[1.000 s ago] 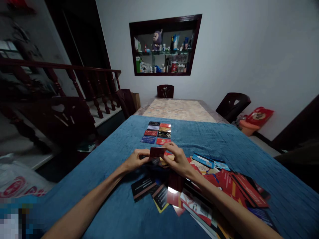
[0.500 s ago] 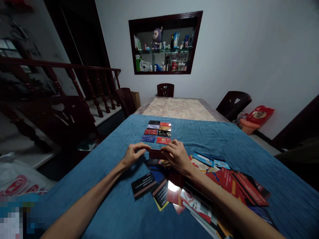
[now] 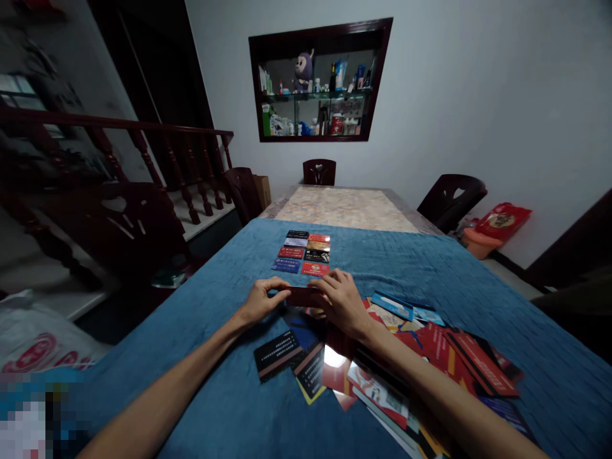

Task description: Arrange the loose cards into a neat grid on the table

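Dark red plastic card [image 3: 302,296] sits between our two hands, low over the blue textured cloth [image 3: 201,344] that covers the near part of the table. Our left hand [image 3: 258,302] pinches its left end with thumb and fingertips, and our right hand [image 3: 340,302] grips its right end the same way, fingers curled over the top edge. Held at both short ends, the card stays level and square to us, which suits lining it up with the tidy grid of small cards [image 3: 302,252] lying just beyond it in two neat columns. We judge that the grid's straight rows are why we hold the card flat and aligned, not loosely in one hand. Nearer to us and off to the right, a loose heap of mixed red, black and blue cards [image 3: 382,363] spreads overlapping on the cloth, some face down. Past the cloth, the marble-patterned tabletop [image 3: 344,210] shows bare.
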{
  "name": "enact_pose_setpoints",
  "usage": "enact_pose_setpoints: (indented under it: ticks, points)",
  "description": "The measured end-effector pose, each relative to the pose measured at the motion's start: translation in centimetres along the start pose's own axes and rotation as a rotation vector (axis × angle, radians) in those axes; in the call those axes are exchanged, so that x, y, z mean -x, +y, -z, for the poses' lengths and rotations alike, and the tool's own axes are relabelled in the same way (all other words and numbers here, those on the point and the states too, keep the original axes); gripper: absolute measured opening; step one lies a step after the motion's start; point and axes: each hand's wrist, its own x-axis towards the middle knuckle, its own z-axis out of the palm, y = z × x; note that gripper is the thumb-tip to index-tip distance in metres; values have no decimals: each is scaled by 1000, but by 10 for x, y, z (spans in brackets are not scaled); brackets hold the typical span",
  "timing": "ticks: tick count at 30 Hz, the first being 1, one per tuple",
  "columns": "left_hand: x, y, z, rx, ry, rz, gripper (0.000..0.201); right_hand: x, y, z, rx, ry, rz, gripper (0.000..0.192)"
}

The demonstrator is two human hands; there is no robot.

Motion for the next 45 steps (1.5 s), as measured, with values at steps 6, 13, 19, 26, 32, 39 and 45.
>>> enact_pose_setpoints:
  ticks: [6, 13, 19, 26, 32, 39, 45]
  points:
    - [-3, -7, 5, 8, 81, 39, 19, 0, -4, 1, 143, -47, -11, 34]
    - [-3, -9, 4, 22, 100, 69, 19, 1, -5, -3, 176, -36, -16, 43]
    - [-3, -7, 4, 35, 86, 74, 18, 2, -5, -4, 193, -27, -11, 44]
    - [-2, -8, 2, 18, 81, 56, 19, 3, -5, -7, 204, 45, 18, 37]
    - [-2, -6, 0, 27, 92, 45, 20, 3, -4, -5, 229, 72, 58, 31]
    - [1, -8, -1, -78, 92, -33, 25, 3, -1, -3, 221, -29, 28, 36]
    - [5, -17, -1, -220, 53, -147, 36, 3, 2, -3, 189, -67, 25, 38]
